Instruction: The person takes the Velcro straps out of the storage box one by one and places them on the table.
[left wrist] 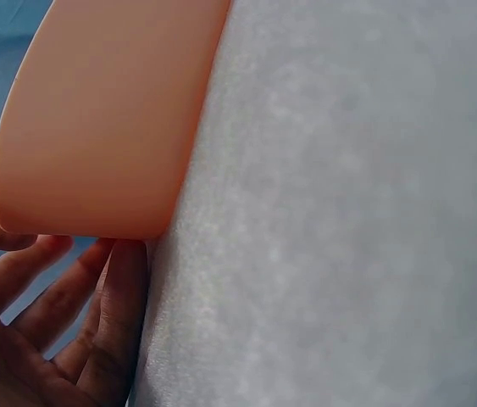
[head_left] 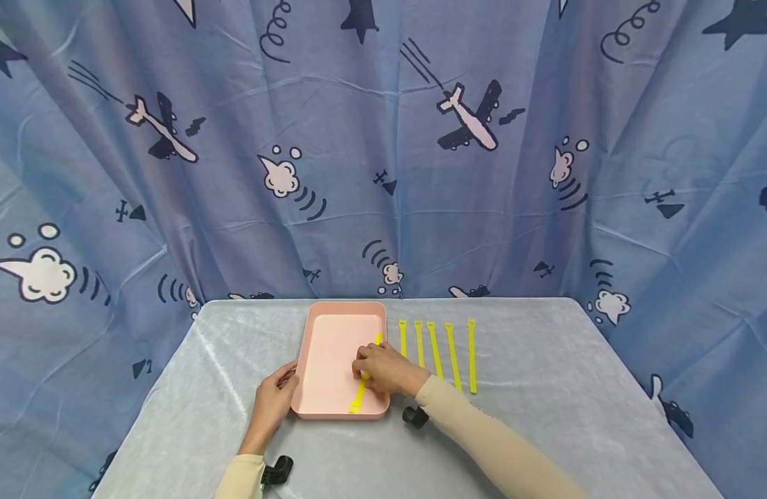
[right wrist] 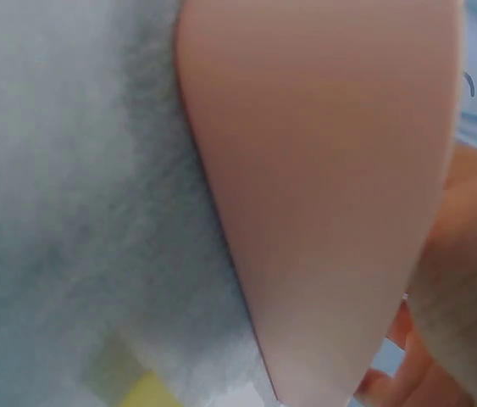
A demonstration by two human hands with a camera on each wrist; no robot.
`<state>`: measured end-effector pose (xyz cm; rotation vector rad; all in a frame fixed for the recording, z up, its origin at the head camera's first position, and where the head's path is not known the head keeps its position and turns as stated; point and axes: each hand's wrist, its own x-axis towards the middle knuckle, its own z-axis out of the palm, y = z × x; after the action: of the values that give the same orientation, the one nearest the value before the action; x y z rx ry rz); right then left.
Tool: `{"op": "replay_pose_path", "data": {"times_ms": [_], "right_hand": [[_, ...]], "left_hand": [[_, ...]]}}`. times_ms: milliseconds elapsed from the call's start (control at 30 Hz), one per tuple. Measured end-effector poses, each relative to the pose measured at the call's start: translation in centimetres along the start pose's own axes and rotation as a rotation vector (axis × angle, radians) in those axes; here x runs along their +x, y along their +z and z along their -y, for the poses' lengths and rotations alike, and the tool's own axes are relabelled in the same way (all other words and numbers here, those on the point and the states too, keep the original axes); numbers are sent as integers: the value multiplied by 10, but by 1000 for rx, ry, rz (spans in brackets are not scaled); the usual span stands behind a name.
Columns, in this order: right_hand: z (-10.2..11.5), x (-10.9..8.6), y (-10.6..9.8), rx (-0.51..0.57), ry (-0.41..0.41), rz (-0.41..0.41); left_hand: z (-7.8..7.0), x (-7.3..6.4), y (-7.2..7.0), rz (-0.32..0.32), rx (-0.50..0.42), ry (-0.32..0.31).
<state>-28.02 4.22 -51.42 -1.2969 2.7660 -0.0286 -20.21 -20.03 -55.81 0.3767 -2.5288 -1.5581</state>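
Observation:
Inside a pink tray (head_left: 324,360) lies a yellow strap (head_left: 356,402) with a slotted wide end near the tray's front wall. My right hand (head_left: 383,367) reaches over the tray's right wall and pinches this strap at its middle, with the fingertips partly hidden. My left hand (head_left: 276,395) rests against the tray's left wall. The left wrist view shows its fingers (left wrist: 124,297) fairly straight, touching the tray (left wrist: 102,127). The right wrist view shows the tray's outer wall (right wrist: 323,170), with part of the right hand (right wrist: 467,271) beyond it.
Right of the tray, several more yellow straps (head_left: 472,357) lie in a row on the grey cloth-covered table (head_left: 546,416). The right forearm passes in front of their near ends. A blue patterned curtain (head_left: 358,173) hangs behind the table.

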Motion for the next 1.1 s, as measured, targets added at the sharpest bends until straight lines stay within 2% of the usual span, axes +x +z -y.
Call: {"op": "replay_pose_path", "data": {"times_ms": [233,600,867,1100], "right_hand": [[1,3,4,-9,-12,-39],[2,3,2,-31,-36,-31],[4,2,2,-107,-81,-76],[6,1,3,-192,-148,-163]], "left_hand": [[0,0,1,-17,13,14],[1,-1,0,-16,13,4],[0,0,1,-14,14,4],[0,-1,1,-14,19,14]]}}
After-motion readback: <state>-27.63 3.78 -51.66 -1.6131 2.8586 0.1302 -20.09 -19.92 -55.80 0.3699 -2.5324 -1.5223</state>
